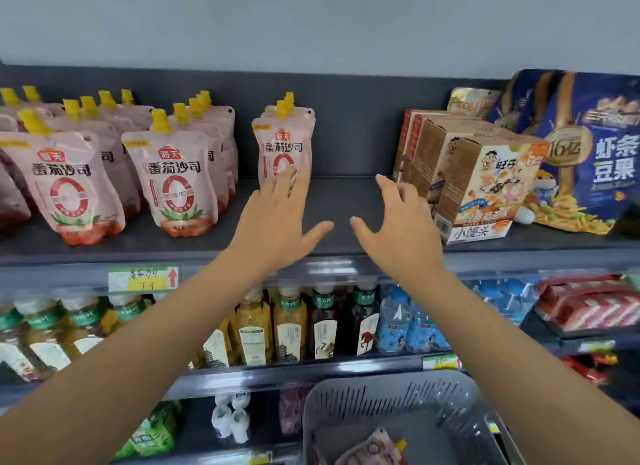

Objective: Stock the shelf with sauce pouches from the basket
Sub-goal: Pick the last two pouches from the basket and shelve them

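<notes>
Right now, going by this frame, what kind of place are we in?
Most likely a small grocery or convenience store aisle. Rows of identical sauce pouches face out on a dark shelf, a price tag is clipped to the shelf edge, and bottled drinks line the tier below. A grey basket sits below.

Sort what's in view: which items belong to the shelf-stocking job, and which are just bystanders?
Job: shelved sauce pouches; pouch row behind the fingers of the left hand; right hand, holding nothing; top shelf; grey basket; pouch in the basket.
Bystanders: snack boxes; blue snack bag; tea bottles; water bottles; price tag.
</notes>
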